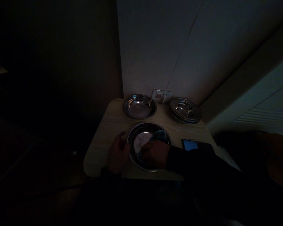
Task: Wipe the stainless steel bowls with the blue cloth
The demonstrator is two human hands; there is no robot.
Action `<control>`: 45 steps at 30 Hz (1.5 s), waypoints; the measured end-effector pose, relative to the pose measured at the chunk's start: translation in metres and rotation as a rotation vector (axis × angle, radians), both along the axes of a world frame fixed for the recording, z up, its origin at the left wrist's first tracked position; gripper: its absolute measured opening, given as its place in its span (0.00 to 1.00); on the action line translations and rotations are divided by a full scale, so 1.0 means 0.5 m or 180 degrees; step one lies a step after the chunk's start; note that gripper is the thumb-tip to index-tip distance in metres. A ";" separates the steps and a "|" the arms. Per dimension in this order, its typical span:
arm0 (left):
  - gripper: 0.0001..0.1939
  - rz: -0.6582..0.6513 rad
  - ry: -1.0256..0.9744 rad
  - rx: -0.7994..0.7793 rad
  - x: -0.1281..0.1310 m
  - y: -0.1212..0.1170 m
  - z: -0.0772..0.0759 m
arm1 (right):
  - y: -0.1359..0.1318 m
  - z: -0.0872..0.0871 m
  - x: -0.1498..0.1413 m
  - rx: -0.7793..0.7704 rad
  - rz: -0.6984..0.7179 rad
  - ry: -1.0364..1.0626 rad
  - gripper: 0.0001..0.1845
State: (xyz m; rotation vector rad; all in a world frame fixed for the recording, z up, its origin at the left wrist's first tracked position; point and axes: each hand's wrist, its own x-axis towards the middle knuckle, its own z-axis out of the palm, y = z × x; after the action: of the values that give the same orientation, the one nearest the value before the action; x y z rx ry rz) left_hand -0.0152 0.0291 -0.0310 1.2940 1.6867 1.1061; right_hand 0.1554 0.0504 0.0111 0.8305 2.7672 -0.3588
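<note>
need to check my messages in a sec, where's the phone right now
The phone lies on the table, right of the bowl under the right hand, partly behind the dark sleeve.

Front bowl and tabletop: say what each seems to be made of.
Front bowl: metal, probably stainless steel, polished; it shows glints and mirror-like reflections.
Tabletop: pale wood or wood-look laminate, smooth; faint grain shows, but the dim light leaves open which.

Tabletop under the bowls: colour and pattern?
Tabletop: pale beige-tan with a light wood-grain pattern, though dimly lit. Seen in the head view.
</note>
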 end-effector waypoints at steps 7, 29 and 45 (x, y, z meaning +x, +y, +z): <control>0.22 -0.0028 -0.0192 0.0116 0.028 -0.007 -0.028 | -0.003 -0.030 -0.041 0.0420 -0.0036 0.0103 0.09; 0.21 0.0313 -0.0044 0.0149 0.057 -0.033 -0.032 | 0.060 -0.011 -0.097 0.0374 -0.1282 -0.0060 0.14; 0.21 0.0420 -0.0062 0.0120 0.073 -0.039 -0.029 | 0.045 -0.006 -0.091 0.0319 -0.1442 -0.0066 0.16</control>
State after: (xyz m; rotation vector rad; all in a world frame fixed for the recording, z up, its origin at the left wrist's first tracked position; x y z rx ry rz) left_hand 0.0215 0.0095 -0.0456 1.2053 1.7654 1.2287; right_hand 0.1099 0.0728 0.0083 1.4795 2.5729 -0.2843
